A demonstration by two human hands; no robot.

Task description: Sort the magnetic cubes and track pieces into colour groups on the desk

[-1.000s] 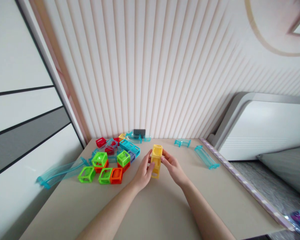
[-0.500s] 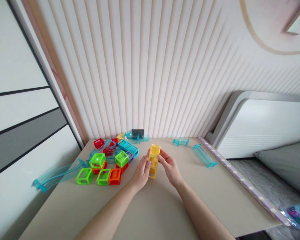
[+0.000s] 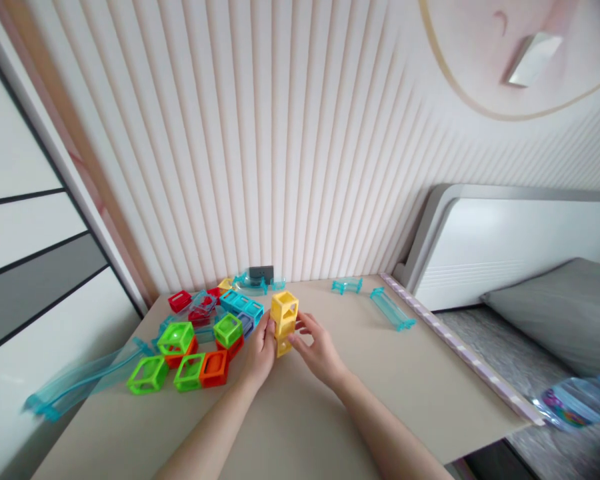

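A column of three yellow see-through cube blocks point(image 3: 285, 308) stands upright between my hands at the middle of the table. My left hand point(image 3: 261, 350) is closed on its left side, thumb toward me. From the right, my right hand point(image 3: 320, 348) is curled against the column, its thumb tip on the lower blocks and its fingers partly behind. Just left of my left hand are green blocks point(image 3: 229, 330) and orange blocks point(image 3: 214, 369), some stacked. Beyond them lies a row of joined blue blocks point(image 3: 241, 305).
Red blocks point(image 3: 180, 301) and clear pieces lie at the back left. A long clear blue track point(image 3: 90, 377) juts past the table's left edge. Two shorter tracks, one near point(image 3: 391, 309) and one farther point(image 3: 347, 285), lie at right. A plastic bottle point(image 3: 575, 400) rests beyond the striped edge.
The view has swung right. The yellow column, earlier leaning with its face toward me, now stands more upright with its top showing. My right hand's grip has slid lower on it.
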